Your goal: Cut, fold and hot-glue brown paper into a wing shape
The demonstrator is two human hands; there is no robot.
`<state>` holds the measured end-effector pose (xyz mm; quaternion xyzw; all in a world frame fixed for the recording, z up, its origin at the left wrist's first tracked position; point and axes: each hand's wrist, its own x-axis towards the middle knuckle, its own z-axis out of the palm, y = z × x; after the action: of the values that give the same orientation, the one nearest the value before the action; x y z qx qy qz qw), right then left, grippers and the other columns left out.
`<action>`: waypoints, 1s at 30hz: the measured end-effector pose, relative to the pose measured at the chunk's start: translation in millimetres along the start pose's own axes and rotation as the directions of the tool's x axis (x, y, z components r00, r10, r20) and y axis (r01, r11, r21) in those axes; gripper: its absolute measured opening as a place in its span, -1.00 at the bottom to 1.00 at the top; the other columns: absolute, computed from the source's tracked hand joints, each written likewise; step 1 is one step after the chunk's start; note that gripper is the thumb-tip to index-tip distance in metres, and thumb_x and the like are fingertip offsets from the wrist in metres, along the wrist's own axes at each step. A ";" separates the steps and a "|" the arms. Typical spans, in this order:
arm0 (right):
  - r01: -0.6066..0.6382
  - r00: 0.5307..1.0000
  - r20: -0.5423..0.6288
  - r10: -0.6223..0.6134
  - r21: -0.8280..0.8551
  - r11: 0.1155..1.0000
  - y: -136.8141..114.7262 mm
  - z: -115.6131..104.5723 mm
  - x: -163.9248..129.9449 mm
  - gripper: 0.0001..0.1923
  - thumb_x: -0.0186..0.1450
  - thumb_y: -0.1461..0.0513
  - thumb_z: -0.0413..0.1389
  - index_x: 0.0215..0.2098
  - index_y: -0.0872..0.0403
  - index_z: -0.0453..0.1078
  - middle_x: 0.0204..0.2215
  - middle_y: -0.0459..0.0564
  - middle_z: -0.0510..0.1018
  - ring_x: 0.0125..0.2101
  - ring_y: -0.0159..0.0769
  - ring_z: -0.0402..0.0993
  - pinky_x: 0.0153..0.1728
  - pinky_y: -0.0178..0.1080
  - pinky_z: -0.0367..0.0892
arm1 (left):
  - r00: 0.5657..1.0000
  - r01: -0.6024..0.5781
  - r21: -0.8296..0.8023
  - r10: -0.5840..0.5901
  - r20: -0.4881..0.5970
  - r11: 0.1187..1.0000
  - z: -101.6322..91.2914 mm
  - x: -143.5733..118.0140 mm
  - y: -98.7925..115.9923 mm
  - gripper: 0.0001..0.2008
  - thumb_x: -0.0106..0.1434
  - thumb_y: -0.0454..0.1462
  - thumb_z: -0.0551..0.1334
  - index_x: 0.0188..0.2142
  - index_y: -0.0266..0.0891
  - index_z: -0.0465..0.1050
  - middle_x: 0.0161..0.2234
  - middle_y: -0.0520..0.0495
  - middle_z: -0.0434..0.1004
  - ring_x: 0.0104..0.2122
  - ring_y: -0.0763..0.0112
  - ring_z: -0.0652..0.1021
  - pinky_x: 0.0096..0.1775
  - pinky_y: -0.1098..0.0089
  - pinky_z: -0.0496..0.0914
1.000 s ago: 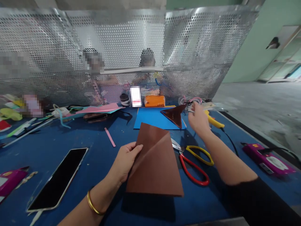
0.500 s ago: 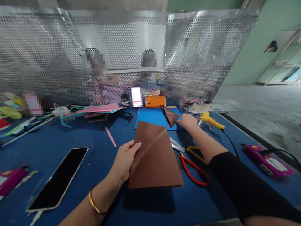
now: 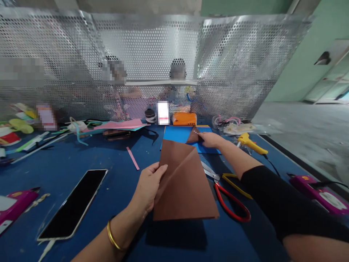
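Gripping brown paper [image 3: 185,185] over the blue table [image 3: 81,160], left hand [image 3: 148,187]; right hand [image 3: 211,139] pinches a brown scrap [image 3: 194,136] near mesh screen [image 3: 163,58].

The brown paper sheet [image 3: 183,183] covers the left hand's [image 3: 148,187] fingertips and the blades of the scissors [image 3: 227,194]. The right hand [image 3: 210,139] hides one corner of the small brown triangle [image 3: 193,136]. Two people behind the perforated metal screen [image 3: 152,62] show only dimly through its holes. A purple packet [image 3: 13,207] is cut off by the left edge.
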<state>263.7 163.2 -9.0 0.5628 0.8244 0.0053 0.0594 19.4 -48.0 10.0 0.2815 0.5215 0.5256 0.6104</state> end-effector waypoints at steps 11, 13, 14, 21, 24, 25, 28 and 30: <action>-0.111 0.974 -0.196 0.112 0.016 0.994 -7.3 2.3 -9.4 -0.62 0.38 0.10 0.14 0.10 0.08 0.35 0.06 0.08 0.45 -0.06 -0.18 0.48 -0.08 -0.02 0.45 | 1.000 -0.011 -0.035 0.011 0.002 0.999 -1.9 3.5 -3.1 -0.64 -0.01 -0.19 0.42 -0.20 -0.29 0.61 -0.40 -0.13 0.68 -0.36 0.19 0.65 -0.36 0.34 0.50; -0.197 0.926 -0.315 0.209 0.069 0.978 -6.9 -3.4 -22.4 -0.65 0.39 0.11 0.12 0.09 0.08 0.36 0.04 0.08 0.46 -0.07 -0.19 0.48 -0.08 -0.04 0.45 | 1.000 -0.016 -0.040 0.017 0.004 0.999 -2.2 4.0 -3.9 -0.65 -0.01 -0.19 0.42 -0.21 -0.29 0.61 -0.39 -0.13 0.68 -0.37 0.20 0.64 -0.37 0.35 0.49; -0.240 0.889 -0.376 0.262 0.104 0.965 -6.1 -7.7 -30.6 -0.65 0.41 0.12 0.10 0.10 0.09 0.35 0.02 0.10 0.48 -0.08 -0.18 0.49 -0.08 -0.05 0.45 | 1.000 -0.019 -0.043 0.019 0.005 0.999 -2.3 3.9 -4.3 -0.65 -0.01 -0.19 0.42 -0.21 -0.30 0.61 -0.39 -0.13 0.68 -0.39 0.22 0.64 -0.38 0.35 0.49; -0.096 0.535 -0.674 0.510 0.551 0.829 -3.6 -51.6 -109.2 -0.49 0.25 0.28 0.02 0.17 0.06 0.37 -0.28 0.10 0.63 -0.27 -0.02 0.57 -0.21 0.01 0.41 | 0.998 -0.061 -0.052 0.061 -0.002 0.997 -1.4 3.8 -6.5 -0.68 0.00 -0.19 0.41 -0.24 -0.28 0.61 -0.41 -0.10 0.68 -0.48 0.30 0.61 -0.38 0.36 0.49; 0.036 0.604 -0.617 0.504 0.653 0.757 -6.0 -69.2 -142.1 -0.75 0.23 0.24 0.05 -0.24 0.02 0.56 -0.46 0.00 0.62 -0.42 -0.15 0.60 -0.35 -0.12 0.46 | 0.996 -0.087 -0.046 0.086 -0.012 0.995 -1.9 5.5 -7.0 -0.71 0.00 -0.19 0.41 -0.27 -0.26 0.60 -0.43 -0.07 0.67 -0.48 0.32 0.61 -0.38 0.37 0.50; 0.098 0.669 -0.570 0.478 0.705 0.703 -6.7 -73.3 -151.3 -0.79 0.23 0.20 0.09 -0.26 -0.01 0.57 -0.45 -0.02 0.63 -0.42 -0.16 0.61 -0.38 -0.15 0.48 | 0.995 -0.095 -0.043 0.094 -0.014 0.995 -2.2 6.1 -7.1 -0.72 0.00 -0.19 0.41 -0.27 -0.25 0.60 -0.43 -0.06 0.67 -0.48 0.32 0.62 -0.37 0.37 0.50; 0.267 0.862 -0.399 0.313 0.882 0.389 -8.2 -77.4 -171.0 -0.71 0.11 0.13 0.28 -0.17 -0.10 0.58 -0.34 -0.03 0.67 -0.30 -0.10 0.63 -0.33 -0.13 0.51 | 0.994 -0.111 -0.032 0.111 -0.018 0.993 -2.6 7.0 -7.1 -0.71 0.01 -0.18 0.41 -0.25 -0.24 0.61 -0.43 -0.05 0.67 -0.46 0.32 0.62 -0.35 0.37 0.50; 0.328 0.844 -0.428 0.323 0.888 0.321 -8.7 -74.7 -176.5 -0.73 0.11 0.10 0.30 -0.19 -0.11 0.60 -0.41 -0.08 0.65 -0.38 -0.16 0.61 -0.31 -0.11 0.51 | 0.994 -0.111 -0.024 0.111 -0.011 0.994 -2.4 7.0 -7.3 -0.69 0.02 -0.18 0.41 -0.23 -0.24 0.61 -0.42 -0.06 0.67 -0.45 0.30 0.62 -0.35 0.35 0.50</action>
<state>311.3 0.4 80.7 0.4616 0.6497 -0.3189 -0.5129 19.1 -44.0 0.4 0.3001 0.5015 0.5664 0.5810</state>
